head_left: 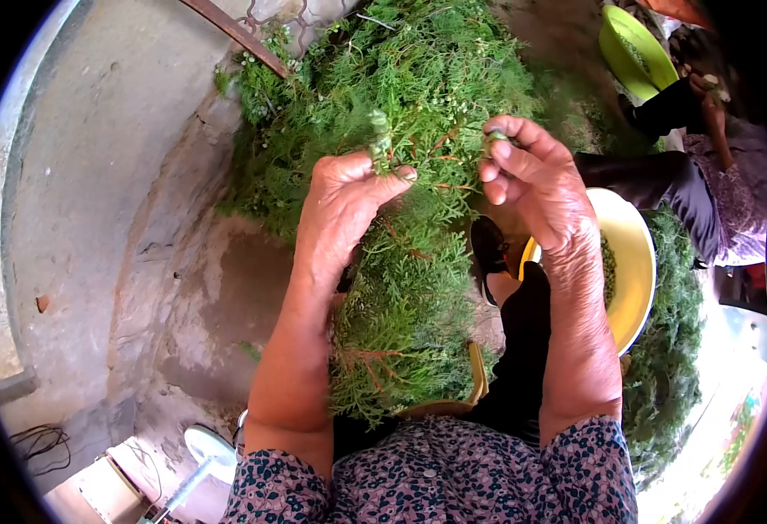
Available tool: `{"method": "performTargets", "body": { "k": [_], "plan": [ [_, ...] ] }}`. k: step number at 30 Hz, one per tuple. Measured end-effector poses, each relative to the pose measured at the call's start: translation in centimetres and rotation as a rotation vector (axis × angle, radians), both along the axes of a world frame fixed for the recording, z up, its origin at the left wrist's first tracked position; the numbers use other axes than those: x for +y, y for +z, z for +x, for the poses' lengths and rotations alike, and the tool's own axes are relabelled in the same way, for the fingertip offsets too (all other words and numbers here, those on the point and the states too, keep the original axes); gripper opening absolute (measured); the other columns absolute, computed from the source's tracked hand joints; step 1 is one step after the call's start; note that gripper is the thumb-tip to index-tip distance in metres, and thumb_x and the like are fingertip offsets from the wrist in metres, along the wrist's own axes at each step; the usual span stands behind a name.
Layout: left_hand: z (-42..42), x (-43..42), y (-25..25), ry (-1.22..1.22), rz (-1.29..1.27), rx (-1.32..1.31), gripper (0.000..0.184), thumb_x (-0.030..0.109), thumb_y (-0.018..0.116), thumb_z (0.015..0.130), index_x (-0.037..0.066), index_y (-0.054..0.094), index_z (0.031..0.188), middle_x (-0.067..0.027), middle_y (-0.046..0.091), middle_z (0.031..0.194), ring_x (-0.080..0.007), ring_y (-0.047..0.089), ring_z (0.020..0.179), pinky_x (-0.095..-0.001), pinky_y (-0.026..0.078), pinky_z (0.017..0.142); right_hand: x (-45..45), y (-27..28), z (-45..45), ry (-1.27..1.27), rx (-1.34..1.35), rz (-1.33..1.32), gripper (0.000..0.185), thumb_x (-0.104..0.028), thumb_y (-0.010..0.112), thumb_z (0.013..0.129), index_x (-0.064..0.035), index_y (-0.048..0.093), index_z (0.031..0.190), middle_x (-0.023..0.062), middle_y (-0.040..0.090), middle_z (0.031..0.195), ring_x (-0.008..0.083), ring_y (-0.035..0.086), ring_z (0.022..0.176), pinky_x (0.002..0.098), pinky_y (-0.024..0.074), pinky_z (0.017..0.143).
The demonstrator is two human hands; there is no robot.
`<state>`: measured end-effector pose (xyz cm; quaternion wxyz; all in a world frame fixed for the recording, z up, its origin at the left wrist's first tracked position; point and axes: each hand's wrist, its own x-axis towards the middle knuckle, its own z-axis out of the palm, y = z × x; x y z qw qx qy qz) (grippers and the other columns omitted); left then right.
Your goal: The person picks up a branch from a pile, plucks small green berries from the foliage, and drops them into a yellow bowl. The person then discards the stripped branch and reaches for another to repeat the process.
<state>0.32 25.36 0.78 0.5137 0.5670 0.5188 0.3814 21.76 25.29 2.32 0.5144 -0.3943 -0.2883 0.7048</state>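
My left hand (335,205) is closed, thumb against fingers, on an evergreen sprig (380,135) with pale green cones at its tip; the tip is slightly blurred. To its right, my right hand (545,188) pinches a small green cone (494,137) between thumb and fingertips. The two hands are apart, raised over a leafy evergreen branch (401,306) that lies across my lap. Beyond them spreads a large heap of cut evergreen branches (436,52). Beside my right forearm stands a yellow basin (635,284) with small green pieces in it, partly hidden by the arm.
A co-worker (746,166) sits at the right, a hand raised, near a lime-green basin (619,39) holding green pieces. More branches (663,358) lie behind the yellow basin. A concrete wall (95,175) runs along the left. At lower left stands a white fan (209,445).
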Motion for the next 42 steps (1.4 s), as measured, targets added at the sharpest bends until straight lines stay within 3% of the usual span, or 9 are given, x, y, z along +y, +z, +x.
{"method": "performTargets", "body": {
  "k": [9, 11, 16, 20, 22, 25, 30, 37, 42],
  "plan": [
    [-0.3, 0.1, -0.5, 0.016, 0.162, -0.063, 0.025, 0.014, 0.065, 0.079, 0.001, 0.052, 0.062, 0.0052, 0.04, 0.054, -0.0053, 0.033, 0.051, -0.0254, 0.026, 0.045, -3.6, 0.5, 9.9, -0.094, -0.885, -0.042, 0.024, -0.005, 0.053, 0.079, 0.003, 0.056, 0.101, 0.0044, 0.054, 0.073, 0.0096, 0.05, 0.062, 0.0216, 0.0407, 0.052],
    [-0.6, 0.0, -0.1, 0.026, 0.111, -0.039, 0.019, 0.018, 0.066, 0.079, 0.0, 0.062, 0.077, 0.0059, 0.048, 0.061, -0.0054, 0.038, 0.057, -0.0229, 0.032, 0.053, -6.0, -1.4, 13.9, -0.047, -1.115, -0.092, 0.029, -0.012, 0.057, 0.077, 0.0028, 0.058, 0.102, 0.0077, 0.058, 0.077, 0.0103, 0.053, 0.065, 0.0218, 0.0439, 0.059],
    [-0.5, -0.3, 1.0, 0.025, 0.286, 0.155, 0.029, 0.017, 0.061, 0.083, -0.001, 0.047, 0.064, -0.0006, 0.038, 0.054, -0.0089, 0.033, 0.051, -0.0272, 0.028, 0.047, -14.6, -11.0, 24.1, 0.097, -1.662, -0.102, 0.033, -0.014, 0.06, 0.075, 0.0027, 0.059, 0.103, 0.0182, 0.063, 0.094, 0.0266, 0.06, 0.084, 0.0326, 0.0467, 0.074],
    [0.6, -0.8, 1.1, 0.114, 0.445, 0.408, 0.029, 0.019, 0.06, 0.082, 0.0, 0.048, 0.064, -0.0073, 0.04, 0.05, -0.0183, 0.037, 0.044, -0.0316, 0.032, 0.045, -15.7, -11.5, 25.5, 0.198, -1.866, -0.141, 0.025, -0.015, 0.058, 0.077, 0.0008, 0.063, 0.096, 0.0192, 0.063, 0.094, 0.0317, 0.06, 0.083, 0.035, 0.0466, 0.074],
    [0.8, -1.2, 1.4, 0.128, 0.459, 0.545, 0.025, 0.023, 0.06, 0.081, 0.004, 0.053, 0.067, -0.0119, 0.049, 0.051, -0.0301, 0.046, 0.045, -0.0357, 0.037, 0.045, -12.9, -7.5, 20.3, -0.041, -1.747, -0.103, 0.02, -0.013, 0.055, 0.08, -0.0006, 0.064, 0.093, 0.0143, 0.065, 0.089, 0.0232, 0.062, 0.077, 0.0307, 0.0468, 0.066],
    [1.1, -1.2, 1.2, 0.145, 0.566, 0.655, 0.021, 0.022, 0.059, 0.081, 0.005, 0.055, 0.069, -0.0118, 0.051, 0.053, -0.0299, 0.051, 0.047, -0.0366, 0.039, 0.045, -7.8, -2.5, 12.1, -0.3, -1.162, -0.033, 0.019, -0.005, 0.048, 0.086, 0.0009, 0.062, 0.098, 0.0069, 0.06, 0.076, 0.0057, 0.049, 0.055, 0.0186, 0.0372, 0.047],
    [0.7, -1.2, 1.2, 0.093, 0.636, 0.852, 0.012, 0.021, 0.058, 0.081, 0.009, 0.061, 0.08, -0.0083, 0.057, 0.058, -0.0255, 0.056, 0.048, -0.036, 0.043, 0.046, -2.2, 2.1, 1.4, -0.247, -0.617, 0.264, 0.018, -0.007, 0.052, 0.086, -0.0044, 0.063, 0.101, 0.0013, 0.059, 0.071, 0.0041, 0.048, 0.051, 0.0164, 0.0346, 0.043],
    [0.3, -1.2, 0.8, 0.048, 0.699, 0.971, 0.018, 0.02, 0.058, 0.079, 0.008, 0.063, 0.092, -0.0058, 0.06, 0.063, -0.0229, 0.058, 0.054, -0.036, 0.045, 0.048, -0.4, 2.0, -4.5, -0.103, -0.668, 0.527, 0.02, -0.008, 0.066, 0.077, -0.0032, 0.065, 0.095, 0.0003, 0.059, 0.076, 0.0045, 0.048, 0.053, 0.0175, 0.0378, 0.044],
    [0.2, -1.4, 0.8, 0.037, 0.71, 0.904, 0.02, 0.02, 0.059, 0.078, 0.008, 0.063, 0.094, -0.0062, 0.061, 0.066, -0.0232, 0.059, 0.056, -0.0362, 0.045, 0.049, -0.1, 1.0, -4.9, 0.032, -0.843, 0.693, 0.029, -0.006, 0.068, 0.072, -0.0027, 0.064, 0.101, 0.0009, 0.054, 0.081, 0.0095, 0.046, 0.073, 0.0216, 0.0394, 0.064]
  ]
}}
